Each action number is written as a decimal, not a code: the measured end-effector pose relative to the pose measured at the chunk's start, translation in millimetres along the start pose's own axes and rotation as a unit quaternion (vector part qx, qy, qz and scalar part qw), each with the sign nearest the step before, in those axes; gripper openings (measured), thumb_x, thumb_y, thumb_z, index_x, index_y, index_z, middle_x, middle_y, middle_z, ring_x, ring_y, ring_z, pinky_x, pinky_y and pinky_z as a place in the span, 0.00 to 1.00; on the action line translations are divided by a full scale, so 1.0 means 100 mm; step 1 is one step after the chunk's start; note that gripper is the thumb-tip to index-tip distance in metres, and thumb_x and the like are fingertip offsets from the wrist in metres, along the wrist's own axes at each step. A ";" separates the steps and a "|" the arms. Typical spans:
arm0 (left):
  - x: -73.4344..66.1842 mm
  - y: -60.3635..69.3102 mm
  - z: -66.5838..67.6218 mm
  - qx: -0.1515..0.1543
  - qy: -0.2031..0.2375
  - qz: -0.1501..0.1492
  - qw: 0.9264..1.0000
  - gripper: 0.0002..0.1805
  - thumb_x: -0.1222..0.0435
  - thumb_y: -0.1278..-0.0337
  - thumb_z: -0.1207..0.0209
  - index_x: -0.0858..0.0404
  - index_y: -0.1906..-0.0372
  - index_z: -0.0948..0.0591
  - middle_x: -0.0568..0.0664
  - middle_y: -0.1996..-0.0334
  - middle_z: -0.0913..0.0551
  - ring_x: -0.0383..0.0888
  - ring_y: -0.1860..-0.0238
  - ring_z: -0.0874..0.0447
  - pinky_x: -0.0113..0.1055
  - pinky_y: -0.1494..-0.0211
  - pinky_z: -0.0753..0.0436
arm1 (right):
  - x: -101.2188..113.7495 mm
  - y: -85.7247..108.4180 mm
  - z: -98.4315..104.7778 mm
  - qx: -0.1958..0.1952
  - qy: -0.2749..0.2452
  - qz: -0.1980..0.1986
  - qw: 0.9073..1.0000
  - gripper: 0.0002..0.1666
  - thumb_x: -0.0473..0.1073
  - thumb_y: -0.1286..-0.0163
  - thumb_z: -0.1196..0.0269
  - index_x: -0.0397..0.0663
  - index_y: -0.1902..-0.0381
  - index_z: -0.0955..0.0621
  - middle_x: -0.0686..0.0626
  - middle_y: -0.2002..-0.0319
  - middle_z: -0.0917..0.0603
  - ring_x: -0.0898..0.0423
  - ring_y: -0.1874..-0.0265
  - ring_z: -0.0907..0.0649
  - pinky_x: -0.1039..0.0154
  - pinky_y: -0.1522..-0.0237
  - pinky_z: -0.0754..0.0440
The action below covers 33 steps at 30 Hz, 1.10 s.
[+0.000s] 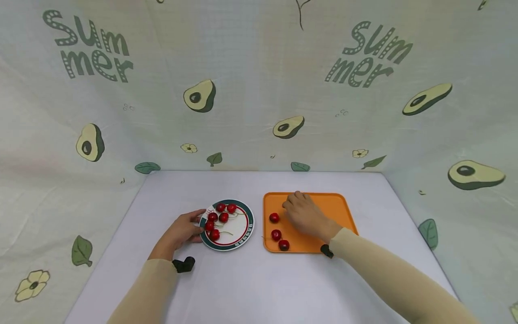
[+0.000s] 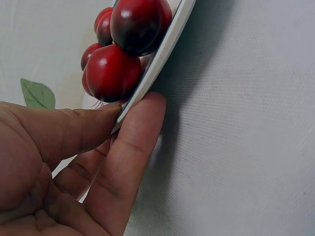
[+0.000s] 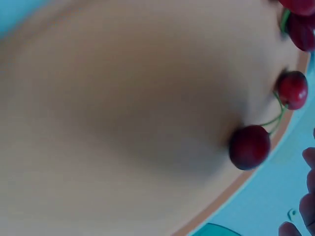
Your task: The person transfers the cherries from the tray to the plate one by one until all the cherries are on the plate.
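Between thumb and fingers, my left hand pinches the left rim of a round plate, white with a dark green and red border. Several red cherries with stems lie on its left half. In the left wrist view the thumb is above the plate's rim and a finger beneath it. Over an orange tray is my right hand, its fingers bent down and holding nothing visible. Three cherries show left of it. The right wrist view shows a cherry pair joined by stems.
Plate and tray stand side by side on a white table, with a narrow gap between them. Behind and at the sides hangs a pale cloth printed with avocados, leaves and lettering. Each wrist carries a small black device.
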<state>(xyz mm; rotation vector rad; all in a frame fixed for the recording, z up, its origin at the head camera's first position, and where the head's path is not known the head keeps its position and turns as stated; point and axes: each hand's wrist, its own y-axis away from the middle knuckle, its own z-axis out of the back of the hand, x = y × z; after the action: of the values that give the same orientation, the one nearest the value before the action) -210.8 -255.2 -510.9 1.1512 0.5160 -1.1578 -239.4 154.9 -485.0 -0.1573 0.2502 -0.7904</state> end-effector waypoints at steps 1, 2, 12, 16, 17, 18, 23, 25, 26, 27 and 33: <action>0.00 0.00 -0.01 0.000 -0.001 0.000 1.000 0.42 0.78 0.35 0.40 0.58 0.18 0.36 0.68 0.30 0.33 0.46 0.63 0.16 0.38 0.61 0.09 | 0.00 0.03 -0.02 0.002 0.004 0.003 1.000 0.12 0.44 0.25 0.34 0.43 0.50 0.14 0.46 0.57 0.18 0.48 0.60 0.26 0.58 0.61 0.28; 0.00 -0.01 -0.01 -0.001 -0.001 0.001 1.000 0.42 0.78 0.36 0.40 0.57 0.18 0.35 0.68 0.31 0.33 0.46 0.63 0.16 0.38 0.61 0.09 | 0.01 0.06 -0.04 0.003 0.009 0.006 1.000 0.12 0.44 0.25 0.33 0.43 0.51 0.14 0.47 0.57 0.18 0.48 0.60 0.26 0.59 0.62 0.28; 0.00 0.00 -0.02 0.000 0.008 0.006 1.000 0.42 0.78 0.35 0.40 0.57 0.18 0.35 0.67 0.31 0.33 0.47 0.60 0.16 0.38 0.60 0.09 | 0.12 0.12 -0.17 0.040 0.010 0.007 0.999 0.11 0.43 0.26 0.35 0.44 0.51 0.15 0.47 0.58 0.21 0.49 0.59 0.28 0.59 0.59 0.30; -0.01 0.01 -0.02 -0.002 0.010 0.007 1.000 0.42 0.78 0.35 0.39 0.57 0.18 0.35 0.67 0.31 0.33 0.47 0.59 0.16 0.38 0.59 0.09 | 0.13 0.13 -0.20 0.041 0.015 0.012 0.999 0.09 0.42 0.26 0.36 0.46 0.52 0.15 0.48 0.58 0.21 0.49 0.60 0.29 0.58 0.59 0.30; -0.02 0.02 -0.02 -0.002 0.010 0.007 1.000 0.42 0.78 0.35 0.39 0.57 0.18 0.35 0.67 0.31 0.33 0.47 0.58 0.16 0.38 0.59 0.09 | 0.13 0.14 -0.20 0.042 0.016 0.013 0.999 0.09 0.43 0.25 0.37 0.47 0.52 0.15 0.48 0.58 0.21 0.50 0.60 0.29 0.58 0.59 0.30; -0.02 0.02 -0.01 -0.002 0.011 0.008 1.000 0.42 0.78 0.35 0.39 0.57 0.18 0.35 0.67 0.31 0.33 0.47 0.58 0.16 0.38 0.59 0.08 | 0.12 0.15 -0.20 0.043 0.015 0.014 0.999 0.09 0.43 0.25 0.37 0.49 0.52 0.14 0.49 0.59 0.22 0.50 0.60 0.29 0.58 0.58 0.30; -0.02 0.02 -0.02 -0.001 0.010 0.007 1.000 0.42 0.78 0.35 0.40 0.57 0.18 0.36 0.67 0.31 0.33 0.47 0.59 0.16 0.38 0.59 0.08 | 0.07 0.25 -0.17 0.057 0.011 0.023 0.998 0.09 0.44 0.24 0.39 0.55 0.52 0.13 0.50 0.58 0.23 0.51 0.58 0.30 0.57 0.55 0.31; -0.02 0.03 -0.02 -0.001 0.009 0.006 1.000 0.42 0.78 0.35 0.40 0.57 0.18 0.36 0.67 0.31 0.33 0.47 0.60 0.16 0.39 0.60 0.09 | 0.04 0.30 -0.15 0.065 0.015 0.030 0.997 0.10 0.44 0.25 0.39 0.57 0.52 0.13 0.50 0.57 0.22 0.51 0.57 0.29 0.57 0.54 0.30; -0.02 0.03 -0.02 -0.001 0.009 0.007 1.000 0.42 0.78 0.35 0.40 0.57 0.18 0.36 0.67 0.31 0.34 0.47 0.61 0.16 0.39 0.60 0.09 | 0.03 0.34 -0.14 0.069 0.017 0.034 0.997 0.10 0.44 0.25 0.39 0.58 0.52 0.12 0.50 0.56 0.22 0.51 0.57 0.29 0.57 0.54 0.30; -0.02 0.03 -0.02 -0.001 0.009 0.006 1.000 0.42 0.78 0.35 0.40 0.57 0.18 0.36 0.68 0.30 0.34 0.47 0.61 0.16 0.39 0.60 0.09 | 0.01 0.37 -0.13 0.073 0.019 0.038 0.996 0.11 0.44 0.26 0.39 0.59 0.52 0.12 0.50 0.56 0.22 0.51 0.56 0.29 0.57 0.53 0.30; -0.01 0.02 -0.01 0.001 0.010 0.005 1.000 0.42 0.78 0.35 0.40 0.58 0.18 0.36 0.68 0.31 0.34 0.47 0.61 0.16 0.39 0.60 0.08 | -0.07 0.58 -0.07 0.073 0.004 0.032 0.997 0.10 0.43 0.29 0.38 0.57 0.56 0.12 0.51 0.59 0.23 0.51 0.58 0.30 0.56 0.53 0.31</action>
<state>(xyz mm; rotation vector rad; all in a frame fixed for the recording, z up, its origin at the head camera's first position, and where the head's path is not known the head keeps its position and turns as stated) -209.5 -253.4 -509.6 1.1659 0.5238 -1.1396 -206.7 199.4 -504.0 -0.0075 0.2030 -0.7430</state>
